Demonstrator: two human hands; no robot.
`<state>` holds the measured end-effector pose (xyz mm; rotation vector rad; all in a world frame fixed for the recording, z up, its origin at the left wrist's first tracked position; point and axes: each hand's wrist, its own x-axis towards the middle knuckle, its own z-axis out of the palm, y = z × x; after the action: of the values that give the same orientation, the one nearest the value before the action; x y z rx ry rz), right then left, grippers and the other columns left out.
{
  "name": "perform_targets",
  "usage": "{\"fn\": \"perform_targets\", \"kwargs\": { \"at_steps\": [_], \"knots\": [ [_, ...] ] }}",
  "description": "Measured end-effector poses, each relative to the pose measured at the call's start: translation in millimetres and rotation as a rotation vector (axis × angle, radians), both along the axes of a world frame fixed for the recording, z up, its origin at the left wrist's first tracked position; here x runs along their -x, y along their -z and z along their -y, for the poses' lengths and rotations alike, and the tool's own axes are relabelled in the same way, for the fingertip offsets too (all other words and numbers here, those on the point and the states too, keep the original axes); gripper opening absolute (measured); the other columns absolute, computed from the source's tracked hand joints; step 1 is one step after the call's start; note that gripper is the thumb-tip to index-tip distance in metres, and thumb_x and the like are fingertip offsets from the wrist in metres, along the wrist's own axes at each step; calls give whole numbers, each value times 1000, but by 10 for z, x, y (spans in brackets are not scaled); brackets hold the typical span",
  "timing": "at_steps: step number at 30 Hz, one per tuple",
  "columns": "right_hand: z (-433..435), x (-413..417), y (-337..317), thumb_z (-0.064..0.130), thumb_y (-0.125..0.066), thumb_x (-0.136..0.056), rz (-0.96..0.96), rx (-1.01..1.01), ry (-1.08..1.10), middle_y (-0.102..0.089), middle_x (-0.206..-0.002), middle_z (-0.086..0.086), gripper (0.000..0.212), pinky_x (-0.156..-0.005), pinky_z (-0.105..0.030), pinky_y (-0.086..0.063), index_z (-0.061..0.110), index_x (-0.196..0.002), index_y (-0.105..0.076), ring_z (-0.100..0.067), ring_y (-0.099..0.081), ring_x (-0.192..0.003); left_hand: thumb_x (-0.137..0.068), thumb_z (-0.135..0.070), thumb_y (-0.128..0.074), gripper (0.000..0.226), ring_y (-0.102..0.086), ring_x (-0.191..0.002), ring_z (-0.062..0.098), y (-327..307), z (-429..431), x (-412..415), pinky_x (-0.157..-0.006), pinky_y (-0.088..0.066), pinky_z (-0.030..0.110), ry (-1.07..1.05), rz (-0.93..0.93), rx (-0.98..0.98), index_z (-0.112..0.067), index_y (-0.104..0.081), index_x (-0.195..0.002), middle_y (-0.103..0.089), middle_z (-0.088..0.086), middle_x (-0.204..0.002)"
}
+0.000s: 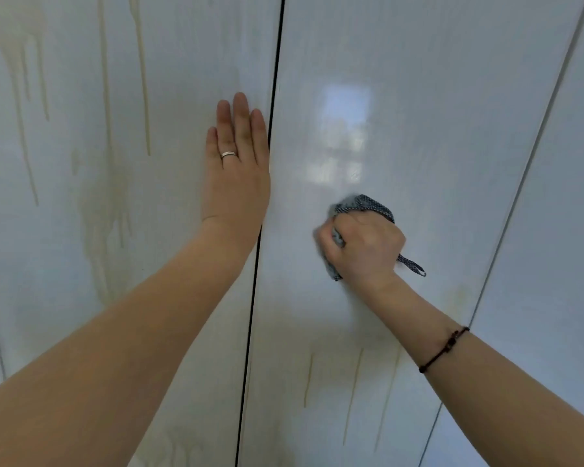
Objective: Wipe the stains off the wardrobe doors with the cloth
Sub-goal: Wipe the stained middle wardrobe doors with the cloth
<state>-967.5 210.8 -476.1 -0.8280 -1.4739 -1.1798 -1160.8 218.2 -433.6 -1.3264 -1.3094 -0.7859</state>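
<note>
your left hand lies flat, fingers straight and together, on the left door beside the dark seam. your right hand is fisted around the bunched cloth, pressing it to the right door. yellowish drip stains streak the left door, fainter ones low on the right.

Wardrobe doors, cloth
We note glossy white panels, yellowish drip stains; dark dotted cloth bunched against one
</note>
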Motion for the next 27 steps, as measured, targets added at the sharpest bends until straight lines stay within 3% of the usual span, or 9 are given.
{"fn": "perform_targets", "kwargs": {
  "at_steps": [2,5,9,12,14,17,20,24,27],
  "knots": [
    [-130,495,-58,20,-65,-76,41,-25,-38,-44,-48,2,34,-49,-27,-18,22,-50,-43,-20,-42,-47,-100,-3,-8,55,-25,-147,43,0,-98,-14,-116,-34,45,6,11,-22,7,-5,-155,-17,28,-161],
    [-223,869,373,13,-73,-71,222,34,-188,-44,-51,-1,33,-49,-28,-22,19,-51,-47,-21,-42,-49,-100,-3,-7,55,-22,-148,44,-37,-75,39,-118,-32,46,79,39,-15,7,-2,-155,-14,29,-161],
    [-119,549,1307,5,-64,-73,541,193,-212,-42,-54,-1,30,-43,-32,-35,19,-55,-45,-20,-38,-50,-102,-3,-17,57,-18,-148,47,-11,-46,138,-118,-30,48,111,-17,-24,9,3,-154,-9,32,-160],
    [-24,35,1247,10,-67,-79,711,220,-153,-45,-54,0,32,-44,-31,-38,20,-56,-47,-20,-43,-49,-101,-2,-16,57,-19,-148,47,3,-9,105,-118,-31,48,111,-16,0,8,3,-154,-9,32,-160],
    [-9,-156,842,13,-69,-81,689,172,-113,-47,-52,-1,33,-44,-30,-41,20,-55,-50,-22,-46,-46,-99,1,-6,56,-19,-147,47,2,4,90,-118,-31,49,92,-22,11,8,2,-154,-10,32,-161],
    [1,11,201,21,-69,-79,402,86,-38,-47,-49,1,36,-45,-27,-33,21,-51,-48,-21,-48,-45,-96,5,10,60,-20,-147,47,-2,9,83,-118,-31,49,89,0,5,7,1,-155,-11,31,-161],
    [-56,556,23,19,-68,-75,201,76,-75,-45,-48,2,34,-49,-27,-22,21,-49,-46,-19,-44,-46,-100,-1,-4,55,-19,-148,47,-7,-23,85,-119,-29,49,123,18,-1,6,0,-155,-11,31,-161],
    [-201,1090,740,7,-63,-69,382,135,-250,-40,-49,-1,30,-44,-30,-30,19,-50,-44,-21,-37,-46,-103,-6,-25,60,-16,-148,47,-12,-60,127,-119,-28,48,128,12,-7,6,5,-154,-7,31,-161],
    [-155,891,1520,11,-66,-71,598,261,-214,-42,-52,0,29,-45,-29,-35,20,-53,-46,-21,-42,-49,-100,-5,-22,62,-16,-148,47,-11,-26,112,-119,-29,47,67,-1,23,8,7,-153,-5,31,-161]
  ]
}}
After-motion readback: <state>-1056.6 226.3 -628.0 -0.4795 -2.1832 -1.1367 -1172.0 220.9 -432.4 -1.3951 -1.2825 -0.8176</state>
